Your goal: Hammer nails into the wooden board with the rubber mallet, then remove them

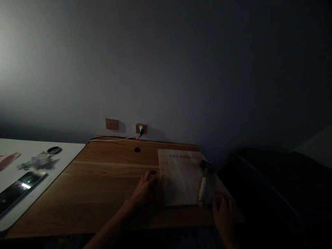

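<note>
A pale wooden board [180, 183] lies flat on the brown wooden tabletop. Along its far part runs a row of small marks or nails [183, 156], too fine to tell which. On the board's right side rests a hammer [203, 188], dark head away from me and light handle toward me. Beside the board's left edge is my left hand [145, 188], fingers curled in on the tabletop. A small dark thing [153, 172] shows at its fingertips, its kind unclear. My right hand [223, 209] rests at the board's near right corner, thumb and fingers apart, close to the hammer's handle.
A white table [72, 148] adjoins on the left, bearing a dark glossy panel [23, 188], crumpled clear plastic [38, 161] and a round black object [54, 150]. Cables run from a wall socket [141, 128] along the tabletop's back edge, near a cable hole [137, 149]. The right side is dark.
</note>
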Demonstrator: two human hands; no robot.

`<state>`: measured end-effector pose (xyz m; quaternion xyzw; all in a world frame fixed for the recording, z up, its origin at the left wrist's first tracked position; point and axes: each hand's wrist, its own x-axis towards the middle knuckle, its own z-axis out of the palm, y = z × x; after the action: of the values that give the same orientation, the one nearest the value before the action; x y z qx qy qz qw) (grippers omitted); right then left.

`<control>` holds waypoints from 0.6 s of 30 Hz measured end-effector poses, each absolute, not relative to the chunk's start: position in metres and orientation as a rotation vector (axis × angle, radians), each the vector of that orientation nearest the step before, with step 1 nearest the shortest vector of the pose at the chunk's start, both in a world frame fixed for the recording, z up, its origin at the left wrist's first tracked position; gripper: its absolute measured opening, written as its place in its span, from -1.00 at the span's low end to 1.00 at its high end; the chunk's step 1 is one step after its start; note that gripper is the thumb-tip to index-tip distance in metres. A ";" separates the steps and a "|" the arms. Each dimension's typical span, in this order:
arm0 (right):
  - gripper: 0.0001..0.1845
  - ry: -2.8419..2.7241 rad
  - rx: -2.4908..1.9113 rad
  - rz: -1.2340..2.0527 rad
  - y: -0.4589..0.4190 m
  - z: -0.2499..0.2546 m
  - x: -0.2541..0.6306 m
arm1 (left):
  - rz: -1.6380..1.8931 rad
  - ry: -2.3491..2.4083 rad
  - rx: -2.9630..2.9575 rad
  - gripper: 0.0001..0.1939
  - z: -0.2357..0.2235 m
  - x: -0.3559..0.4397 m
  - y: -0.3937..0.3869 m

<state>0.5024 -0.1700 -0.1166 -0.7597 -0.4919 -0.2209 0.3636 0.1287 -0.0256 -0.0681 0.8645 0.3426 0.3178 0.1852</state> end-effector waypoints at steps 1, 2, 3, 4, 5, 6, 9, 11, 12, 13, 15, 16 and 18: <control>-0.36 -1.274 -1.952 -0.568 -0.171 -0.118 0.504 | 0.900 0.979 2.435 -0.74 -0.066 0.129 -0.026; -0.36 -1.285 -1.949 -0.566 -0.171 -0.119 0.506 | 0.892 0.980 2.448 -0.71 -0.064 0.130 -0.027; -0.36 -1.300 -1.947 -0.558 -0.171 -0.120 0.507 | 0.869 0.957 2.475 -0.67 -0.062 0.132 -0.028; -0.35 -1.314 -1.943 -0.545 -0.171 -0.121 0.509 | 0.835 0.909 2.517 -0.65 -0.061 0.134 -0.028; -0.35 -1.326 -1.941 -0.530 -0.171 -0.122 0.510 | 0.796 0.844 2.566 -0.62 -0.060 0.137 -0.029; -0.36 -1.334 -1.941 -0.516 -0.170 -0.122 0.513 | 0.757 0.774 2.613 -0.59 -0.060 0.140 -0.030; -0.38 -1.348 -1.977 -0.496 -0.169 -0.118 0.525 | 0.656 0.608 2.729 -0.52 -0.062 0.151 -0.037; -0.39 -1.312 -2.071 -0.503 -0.169 -0.113 0.539 | 0.609 0.578 2.771 -0.50 -0.063 0.158 -0.043; -0.40 -1.278 -2.144 -0.491 -0.168 -0.111 0.547 | 0.595 0.585 2.779 -0.49 -0.063 0.160 -0.046; -0.39 -1.243 -2.231 -0.456 -0.167 -0.109 0.555 | 0.586 0.604 2.781 -0.49 -0.063 0.162 -0.049; -0.35 -1.189 -2.386 -0.354 -0.166 -0.106 0.567 | 0.591 0.671 2.769 -0.48 -0.063 0.165 -0.053; -0.31 -1.173 -2.448 -0.321 -0.166 -0.105 0.571 | 0.601 0.706 2.763 -0.48 -0.063 0.165 -0.053; -0.26 -1.212 -2.513 -0.345 -0.167 -0.104 0.572 | 0.610 0.745 2.767 -0.49 -0.065 0.165 -0.053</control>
<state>0.5723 -0.1667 -0.1036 -0.8817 -0.4253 -0.1210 0.1646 0.1648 -0.0528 -0.0652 0.9391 0.2529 0.2069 0.1058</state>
